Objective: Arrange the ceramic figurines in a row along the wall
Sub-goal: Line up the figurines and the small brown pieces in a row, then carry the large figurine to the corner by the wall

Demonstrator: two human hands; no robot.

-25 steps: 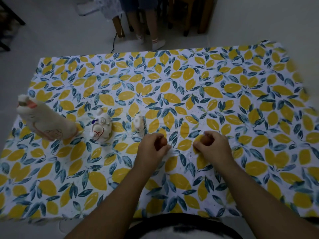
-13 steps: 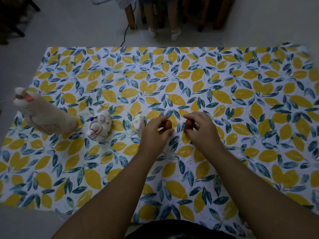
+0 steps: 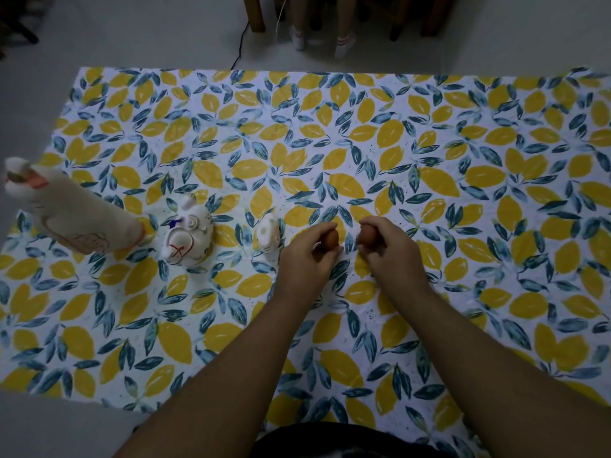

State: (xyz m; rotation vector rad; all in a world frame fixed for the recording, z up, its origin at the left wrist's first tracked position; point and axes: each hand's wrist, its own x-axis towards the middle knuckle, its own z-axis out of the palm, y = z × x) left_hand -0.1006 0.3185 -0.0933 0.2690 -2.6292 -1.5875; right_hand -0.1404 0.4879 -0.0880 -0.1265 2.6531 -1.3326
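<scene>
Left hand [image 3: 305, 256] clamped on brown piece [image 3: 331, 240], right hand [image 3: 388, 249] on 2nd brown piece [image 3: 367, 235]; could knock small white figurine [image 3: 269, 234] if nudged leftward.

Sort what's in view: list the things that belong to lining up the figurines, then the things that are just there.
Job:
tall white figurine
round white figurine
small white figurine
left brown piece, in left hand
right brown piece, in right hand

Just there:
leaf-print cloth
cable
chair legs
</scene>
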